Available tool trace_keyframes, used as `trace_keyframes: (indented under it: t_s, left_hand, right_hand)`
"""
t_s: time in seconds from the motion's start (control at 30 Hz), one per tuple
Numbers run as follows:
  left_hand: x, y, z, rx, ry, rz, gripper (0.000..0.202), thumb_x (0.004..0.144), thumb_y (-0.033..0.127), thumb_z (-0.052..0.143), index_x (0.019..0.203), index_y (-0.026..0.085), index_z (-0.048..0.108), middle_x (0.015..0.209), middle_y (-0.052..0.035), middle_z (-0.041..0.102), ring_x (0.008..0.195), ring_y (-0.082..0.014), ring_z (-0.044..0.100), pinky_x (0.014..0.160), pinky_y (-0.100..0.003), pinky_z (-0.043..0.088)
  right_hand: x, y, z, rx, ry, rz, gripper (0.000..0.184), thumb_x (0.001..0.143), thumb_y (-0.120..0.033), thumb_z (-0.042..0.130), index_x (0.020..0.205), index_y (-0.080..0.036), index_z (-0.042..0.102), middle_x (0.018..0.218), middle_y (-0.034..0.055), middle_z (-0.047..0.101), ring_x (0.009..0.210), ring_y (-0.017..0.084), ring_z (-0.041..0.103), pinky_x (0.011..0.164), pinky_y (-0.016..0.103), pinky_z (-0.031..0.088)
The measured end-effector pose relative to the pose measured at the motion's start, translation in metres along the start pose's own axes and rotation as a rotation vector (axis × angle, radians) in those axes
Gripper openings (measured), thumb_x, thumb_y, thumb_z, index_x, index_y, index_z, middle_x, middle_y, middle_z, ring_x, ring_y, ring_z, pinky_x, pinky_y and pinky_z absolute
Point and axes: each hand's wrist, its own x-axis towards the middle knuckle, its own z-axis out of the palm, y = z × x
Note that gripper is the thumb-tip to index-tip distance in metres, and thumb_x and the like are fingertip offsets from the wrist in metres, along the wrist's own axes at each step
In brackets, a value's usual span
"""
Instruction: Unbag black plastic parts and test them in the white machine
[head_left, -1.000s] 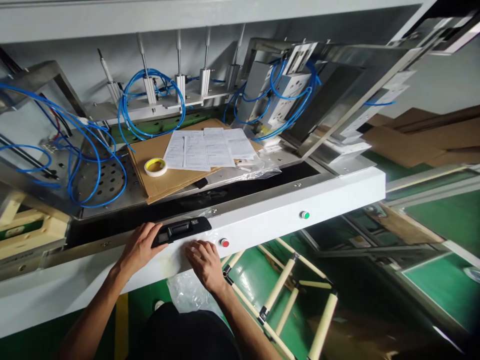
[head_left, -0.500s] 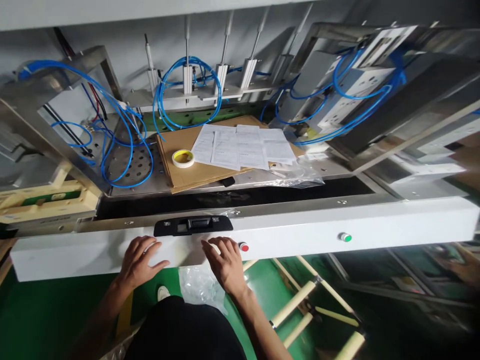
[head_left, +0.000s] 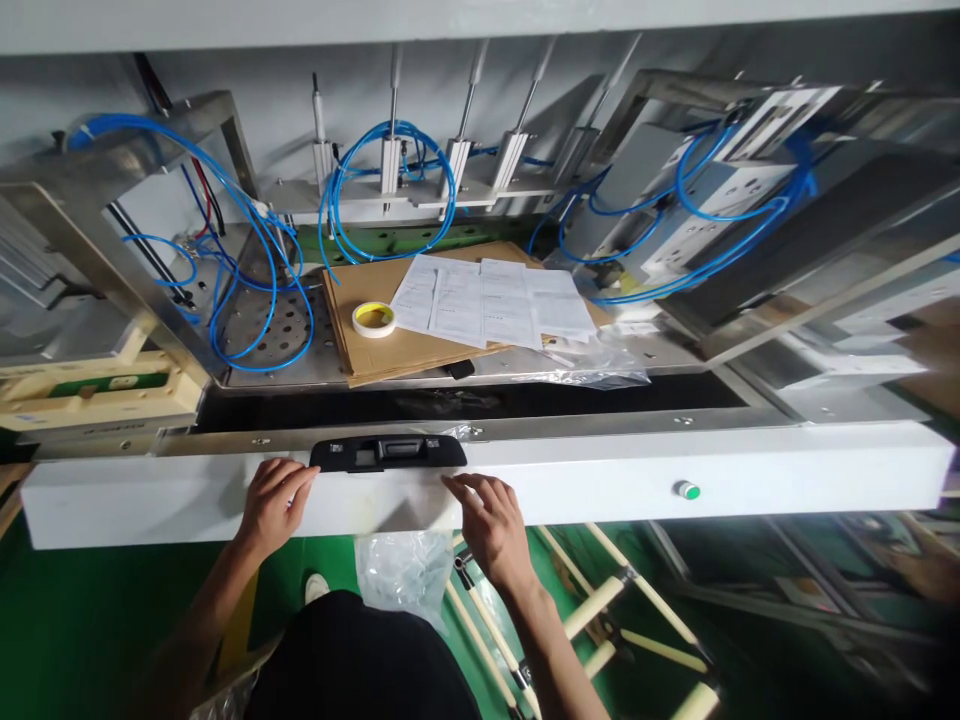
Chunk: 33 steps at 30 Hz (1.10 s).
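Observation:
A black plastic trim panel (head_left: 409,453), with a square opening and a recessed pocket, lies on the front ledge of a white machine. My left hand (head_left: 276,508) is at its left end, and the index fingertip meets or nearly meets the lower corner. The left fingers are loosely extended and hold nothing. Below the panel's right end is my right hand (head_left: 493,528), fingers bent and partly apart, with nothing in it. Its fingertips are just short of the panel's lower edge. The ledge's red button is hidden behind this hand.
Behind the ledge, cardboard sheets (head_left: 341,345) carry printed papers (head_left: 487,305) and a tape roll (head_left: 373,319). Blue air hoses (head_left: 262,300) loop around the cylinders. A green button (head_left: 688,490) is on the right of the white front beam (head_left: 600,480). Clear plastic (head_left: 401,575) hangs below.
My right hand has moved right, from under the panel's middle to its right end, covering the red button. My left hand has shifted slightly up to the panel's left corner.

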Motion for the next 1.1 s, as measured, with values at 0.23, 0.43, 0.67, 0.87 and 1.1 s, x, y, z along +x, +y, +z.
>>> trace_keyframes:
  t_s: [0.23,0.43,0.67,0.87,1.1]
  left_hand:
    - [0.004,-0.003,0.012,-0.068,0.054,-0.197,0.027,0.106,0.028,0.048,0.113,0.021,0.073,0.102,-0.0083,0.076,0.091,-0.0239,0.07,0.086,-0.039,0.054]
    - [0.014,0.0,0.023,-0.106,0.122,-0.442,0.024,0.096,0.028,0.049,0.106,0.021,0.069,0.083,-0.0043,0.069,0.077,-0.0216,0.067,0.073,-0.034,0.056]
    - [0.023,0.001,0.026,-0.136,0.121,-0.563,0.022,0.084,0.028,0.051,0.097,0.021,0.068,0.075,-0.0024,0.065,0.07,-0.0208,0.063,0.067,-0.032,0.052]
    - [0.025,0.002,0.026,-0.148,0.116,-0.584,0.021,0.082,0.031,0.051,0.093,0.021,0.067,0.073,-0.0027,0.065,0.067,-0.0205,0.062,0.066,-0.032,0.052]
    - [0.026,0.003,0.027,-0.113,0.114,-0.577,0.023,0.084,0.03,0.05,0.095,0.021,0.067,0.076,-0.0035,0.067,0.069,-0.0215,0.063,0.073,-0.037,0.053]
  right_hand:
    - [0.029,0.002,-0.008,0.303,0.066,0.213,0.045,0.103,-0.012,0.046,0.138,-0.025,0.07,0.106,0.01,0.076,0.091,0.023,0.07,0.08,0.038,0.061]
    - [0.044,0.008,0.003,0.589,0.087,0.668,0.035,0.094,-0.03,0.057,0.119,-0.019,0.078,0.103,0.0126,0.078,0.082,0.023,0.072,0.071,0.036,0.061]
    - [0.047,0.024,0.009,0.667,0.065,0.864,0.045,0.08,-0.033,0.06,0.116,-0.014,0.079,0.096,0.0117,0.08,0.069,0.02,0.069,0.055,0.029,0.052]
    - [0.042,0.046,-0.008,0.642,0.099,0.8,0.039,0.084,-0.045,0.07,0.107,-0.015,0.08,0.089,0.0131,0.081,0.08,0.027,0.076,0.071,0.039,0.061]
    - [0.043,-0.014,0.0,0.367,0.285,0.469,0.029,0.104,-0.031,0.053,0.118,-0.02,0.075,0.111,0.0151,0.076,0.104,0.029,0.07,0.093,0.049,0.058]
